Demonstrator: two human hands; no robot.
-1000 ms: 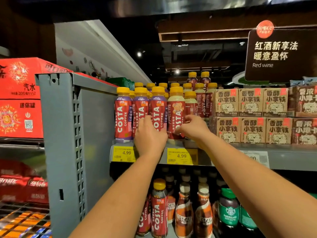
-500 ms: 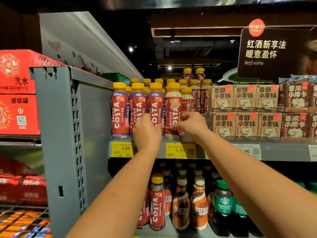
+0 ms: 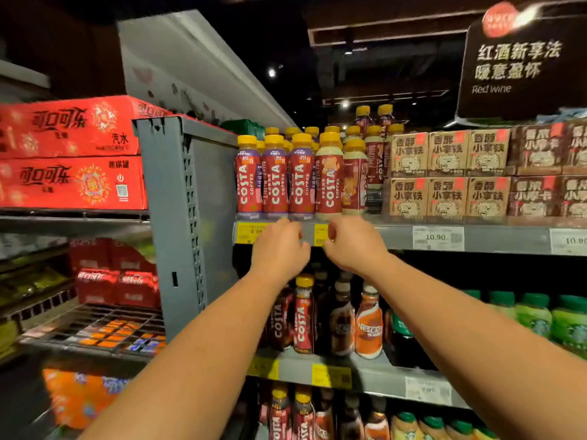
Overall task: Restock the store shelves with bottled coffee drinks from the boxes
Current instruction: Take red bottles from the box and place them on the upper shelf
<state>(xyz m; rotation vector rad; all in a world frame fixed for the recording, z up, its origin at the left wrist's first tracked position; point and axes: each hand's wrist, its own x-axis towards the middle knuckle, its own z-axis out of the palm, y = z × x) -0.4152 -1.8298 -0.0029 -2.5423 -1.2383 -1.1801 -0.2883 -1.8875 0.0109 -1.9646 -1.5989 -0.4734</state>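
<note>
A row of Costa coffee bottles (image 3: pixel 300 177) with yellow caps stands upright on the upper grey shelf (image 3: pixel 394 238), more rows behind them. My left hand (image 3: pixel 279 247) hangs just below the shelf's front edge, fingers loosely curled, holding nothing. My right hand (image 3: pixel 352 244) is beside it to the right, also below the bottles and holding nothing. Both hands cover part of the yellow price tags (image 3: pixel 251 231). No restocking box shows in view.
Brown latte cartons (image 3: pixel 448 174) fill the shelf right of the bottles. A grey shelf upright (image 3: pixel 168 217) stands left, with red cola cases (image 3: pixel 70 154) beyond. Lower shelves hold Costa and Nescafe bottles (image 3: pixel 368 325) and green bottles (image 3: pixel 533 315).
Both hands have let go of the front Costa bottles and dropped below the shelf edge. The view has shifted down and closer.
</note>
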